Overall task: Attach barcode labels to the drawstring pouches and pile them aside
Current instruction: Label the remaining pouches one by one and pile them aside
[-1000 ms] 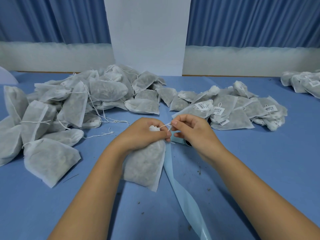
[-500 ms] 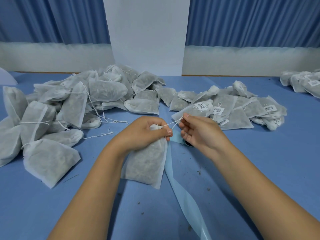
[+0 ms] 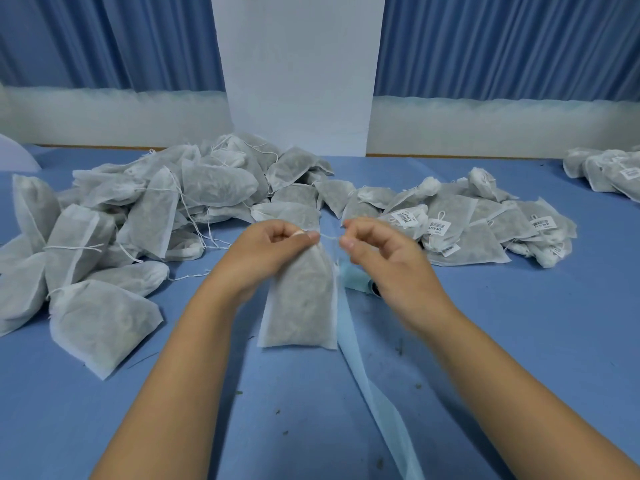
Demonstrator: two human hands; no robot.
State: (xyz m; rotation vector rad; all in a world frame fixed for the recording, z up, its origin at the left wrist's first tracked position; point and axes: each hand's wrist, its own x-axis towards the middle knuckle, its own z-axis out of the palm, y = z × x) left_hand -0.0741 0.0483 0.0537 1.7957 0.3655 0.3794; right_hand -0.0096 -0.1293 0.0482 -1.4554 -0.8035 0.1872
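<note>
Fingers [image 3: 300,237] of the left hand [image 3: 266,252] pinched the top of one pouch [image 3: 301,306] near the middle of the tabletop [image 3: 519,341]. Right hand [image 3: 386,261] fingers [image 3: 349,242] pinched its string [image 3: 329,236]. No label showed on it yet. Some labelled pouches [image 3: 485,230] lay on the right; a bigger pile [image 3: 138,220] without labels lay left.

— What stands behind the counter [image 3: 519,341]?

— Blue pleated curtains, one on the left [image 3: 104,39] and one on the right [image 3: 502,43]. A plain white panel [image 3: 298,71] stands upright between them and reaches down to the counter's far edge.

— And below the curtains?

— A pale white band [image 3: 114,116] runs along the wall on both sides, with a thin brown strip [image 3: 97,146] at its foot.

— The counter itself?

— It has a blue surface, with small dark specks [image 3: 401,348] scattered over the near part. At the far left a white curved thing [image 3: 14,154] is cut off by the frame; what it is, I cannot tell.
</note>
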